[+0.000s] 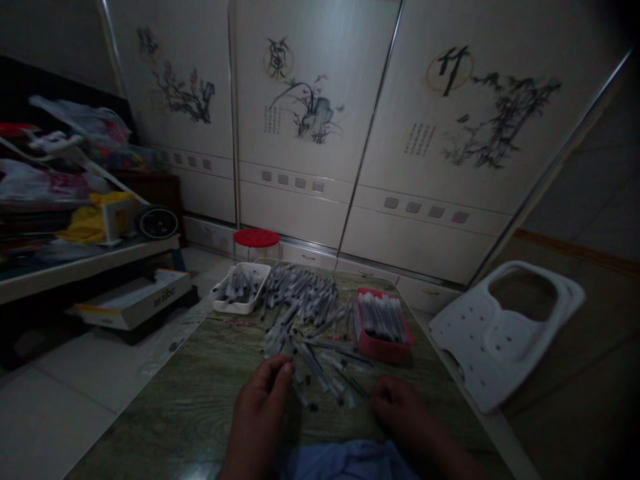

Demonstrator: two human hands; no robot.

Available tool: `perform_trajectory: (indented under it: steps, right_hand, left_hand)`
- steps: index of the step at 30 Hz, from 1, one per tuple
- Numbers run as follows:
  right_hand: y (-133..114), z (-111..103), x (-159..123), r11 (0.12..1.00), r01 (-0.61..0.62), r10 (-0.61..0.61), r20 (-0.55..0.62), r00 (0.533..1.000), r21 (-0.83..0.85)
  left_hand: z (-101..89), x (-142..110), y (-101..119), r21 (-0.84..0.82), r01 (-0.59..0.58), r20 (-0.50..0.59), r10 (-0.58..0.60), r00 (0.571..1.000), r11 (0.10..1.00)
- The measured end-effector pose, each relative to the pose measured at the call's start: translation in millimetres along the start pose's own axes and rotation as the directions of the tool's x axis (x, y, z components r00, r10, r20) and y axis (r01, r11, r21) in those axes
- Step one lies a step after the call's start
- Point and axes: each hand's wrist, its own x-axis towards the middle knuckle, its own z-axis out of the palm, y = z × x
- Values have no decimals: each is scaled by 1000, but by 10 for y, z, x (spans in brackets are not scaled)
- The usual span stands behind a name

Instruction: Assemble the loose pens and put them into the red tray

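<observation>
The left hand (261, 400) and right hand (400, 408) rest on the wood-grain desk (190, 413), fingers curled beside scattered slim plastic tubes (305, 313); any grip is hard to tell. Beyond, a red tray (383, 351) holds tubes side by side, a white tray (240, 307) a jumbled bunch.

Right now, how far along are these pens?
Done: the red tray holds neatly aligned pens. In hand: your left hand is at the loose pens, right hand beside them, nothing clearly gripped. Left: those loose pens on the wood-grain table, plus a jumble in the white tray.
</observation>
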Motion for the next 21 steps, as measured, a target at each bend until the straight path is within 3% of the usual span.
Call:
perform_trajectory:
  steps: [5, 8, 10, 13, 15, 21]
  right_hand:
    - [5, -121, -107, 999, 14, -14, -8, 1000, 45]
    - [-37, -61, -193, 997, 34, -33, -19, 999, 73]
    - [-71, 46, -244, 991, 122, -119, -49, 992, 64]
    - [-95, 258, -279, 960, 272, -278, -98, 955, -73]
    - [-86, 389, -270, 934, 304, -335, -163, 928, -188]
    - [-2, 577, -195, 891, 210, -320, -227, 920, -403]
  left_hand:
    - [70, -64, -20, 291, -249, 183, 202, 962, 924]
    - [124, -113, -94, 337, -324, 328, 212, 921, 884]
    - [156, -140, -147, 357, -346, 386, 201, 901, 868]
    - [182, -151, -198, 381, -356, 403, 194, 894, 853]
    - [187, -139, -212, 391, -359, 397, 197, 897, 847]
    - [201, -104, -272, 362, -382, 386, 236, 892, 850]
